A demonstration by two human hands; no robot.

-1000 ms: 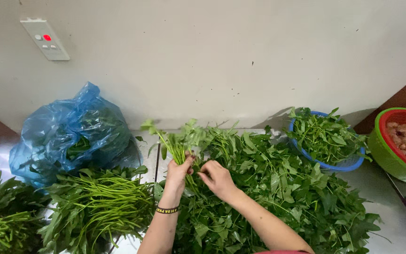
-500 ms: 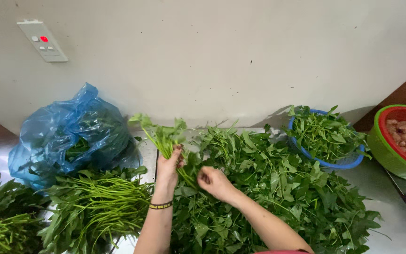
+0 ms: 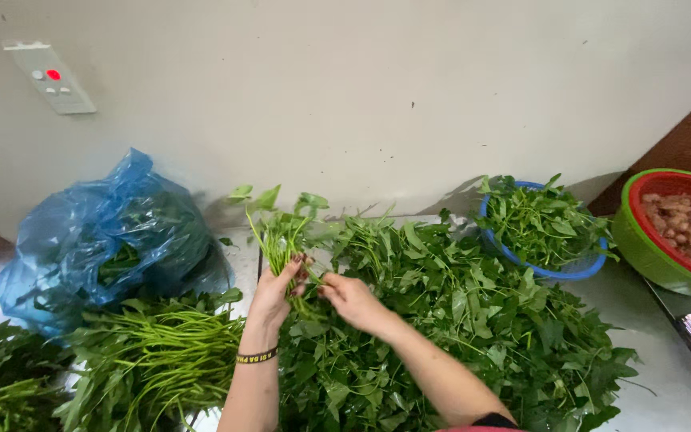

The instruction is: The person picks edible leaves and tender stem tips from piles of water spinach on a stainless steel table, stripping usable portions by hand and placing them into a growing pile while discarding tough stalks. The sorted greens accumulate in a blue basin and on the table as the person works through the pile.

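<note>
A heap of greens (image 3: 473, 320) covers the desk (image 3: 665, 376), hiding most of it. Left hand (image 3: 275, 294) grips a leafy sprig (image 3: 281, 228) upright above the heap; right hand (image 3: 352, 299) pinches its stems, fingertips hidden among leaves.

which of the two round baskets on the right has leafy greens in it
The blue plastic basket, nearer the big heap of loose greens, is filled with leafy green stems. The green basket with a red liner at the far right holds pale brownish pieces instead.
</note>
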